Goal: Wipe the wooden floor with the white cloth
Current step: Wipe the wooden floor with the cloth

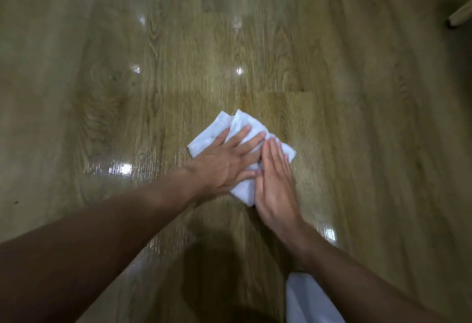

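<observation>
both hands, the left hand (pixel 224 161) and right hand (pixel 274 182), are lying flat and side by side, pressing the folded white cloth (pixel 212 135) onto the glossy wooden floor (pixel 255 41) centre-near, and it is risking bunching under uneven pressure.

Dim, warm light; small white glare spots (pixel 239 70) on the glossy wooden floor (pixel 178 67). Dark shadow (pixel 217 279) at bottom centre. Edges smeared and stretched, corners darker.
</observation>
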`<state>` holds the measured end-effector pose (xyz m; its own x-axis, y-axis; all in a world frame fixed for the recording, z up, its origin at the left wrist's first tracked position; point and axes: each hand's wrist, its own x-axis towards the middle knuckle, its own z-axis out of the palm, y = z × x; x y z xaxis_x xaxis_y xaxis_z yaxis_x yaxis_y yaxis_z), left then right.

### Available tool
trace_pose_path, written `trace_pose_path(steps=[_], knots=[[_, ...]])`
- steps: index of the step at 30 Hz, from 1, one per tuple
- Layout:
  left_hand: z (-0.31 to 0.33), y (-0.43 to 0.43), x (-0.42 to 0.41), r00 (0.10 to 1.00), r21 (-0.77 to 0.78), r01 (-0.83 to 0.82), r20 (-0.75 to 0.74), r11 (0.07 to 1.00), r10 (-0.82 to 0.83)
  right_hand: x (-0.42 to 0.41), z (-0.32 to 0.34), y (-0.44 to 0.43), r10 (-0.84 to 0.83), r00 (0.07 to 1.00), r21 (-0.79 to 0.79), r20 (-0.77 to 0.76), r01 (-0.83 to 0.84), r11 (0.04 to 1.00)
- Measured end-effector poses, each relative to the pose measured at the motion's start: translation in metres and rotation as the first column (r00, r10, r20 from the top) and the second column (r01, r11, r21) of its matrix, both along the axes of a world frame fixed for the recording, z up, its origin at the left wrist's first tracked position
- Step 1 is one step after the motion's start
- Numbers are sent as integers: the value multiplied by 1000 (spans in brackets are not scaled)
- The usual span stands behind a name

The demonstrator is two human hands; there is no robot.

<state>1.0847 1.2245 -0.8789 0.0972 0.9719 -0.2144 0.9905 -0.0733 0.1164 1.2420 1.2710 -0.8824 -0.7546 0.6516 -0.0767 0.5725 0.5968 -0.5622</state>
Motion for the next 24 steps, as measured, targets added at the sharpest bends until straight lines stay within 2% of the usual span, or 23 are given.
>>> trace_pose_path(steps=[2,4,6,8,11,14,18,24], knots=[[-1,-7,13,994,25,106,19,994,-107,25,0,-12,5,1000,-26,17,-4,1000],[-3,-10,22,990,51,139,-31,989,-138,36,3,-11,42,998,-45,50,-40,998],[-5,-3,20,989,44,129,-75,991,-125,37,5,4,129,988,-2,90,-129,992],[-6,15,15,992,34,113,-54,993,-111,32,3,27,168,976,58,138,-177,983],[-9,53,9,999,12,-18,-26,1000,18,8,-3,72,73,978,58,195,-86,995],[-7,78,18,991,0,-129,-37,992,129,-4,1,103,17,993,-4,114,-17,1000],[-1,67,30,996,-40,-81,-33,996,80,32,6,87,43,999,-99,2,-43,994],[-8,57,82,999,-73,19,-40,997,-22,90,2,64,3,998,-38,64,-1,999]])
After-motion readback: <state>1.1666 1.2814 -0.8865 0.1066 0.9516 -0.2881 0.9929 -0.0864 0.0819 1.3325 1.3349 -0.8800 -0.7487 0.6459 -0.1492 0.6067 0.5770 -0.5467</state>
